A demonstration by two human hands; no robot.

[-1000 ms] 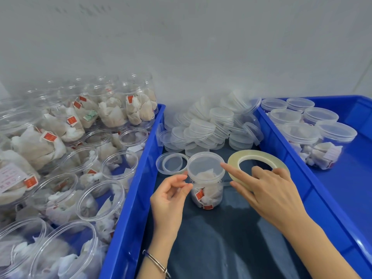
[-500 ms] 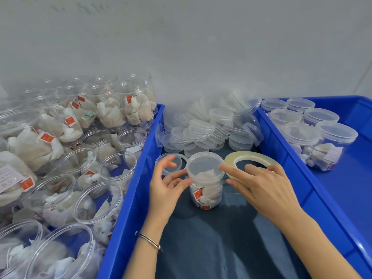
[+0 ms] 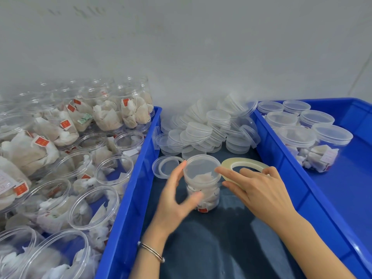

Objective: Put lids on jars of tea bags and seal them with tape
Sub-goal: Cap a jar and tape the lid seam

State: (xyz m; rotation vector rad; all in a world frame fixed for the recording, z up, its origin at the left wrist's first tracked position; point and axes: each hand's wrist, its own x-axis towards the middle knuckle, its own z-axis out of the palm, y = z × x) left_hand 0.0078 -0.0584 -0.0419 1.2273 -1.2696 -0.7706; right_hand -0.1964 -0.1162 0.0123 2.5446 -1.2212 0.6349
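A small clear jar of tea bags (image 3: 209, 195) stands in the middle blue bin (image 3: 128, 200) with a translucent lid (image 3: 202, 168) on top. My left hand (image 3: 175, 202) cups the jar from the left, thumb across its front and fingers up by the lid's rim; it is blurred. My right hand (image 3: 261, 190) holds a roll of clear tape (image 3: 245, 162) just right of the jar. Its index finger stretches out and touches the lid's right edge.
A loose lid (image 3: 166, 167) lies left of the jar, and a pile of lids (image 3: 207, 129) fills the bin's far end. Several open jars of tea bags (image 3: 80, 178) crowd the left. Lidded jars (image 3: 314, 137) stand in the right blue bin (image 3: 342, 198).
My left hand has moved from beside the jar to round it, thumb now across its front. My right hand and the tape stay at the lid's right edge.
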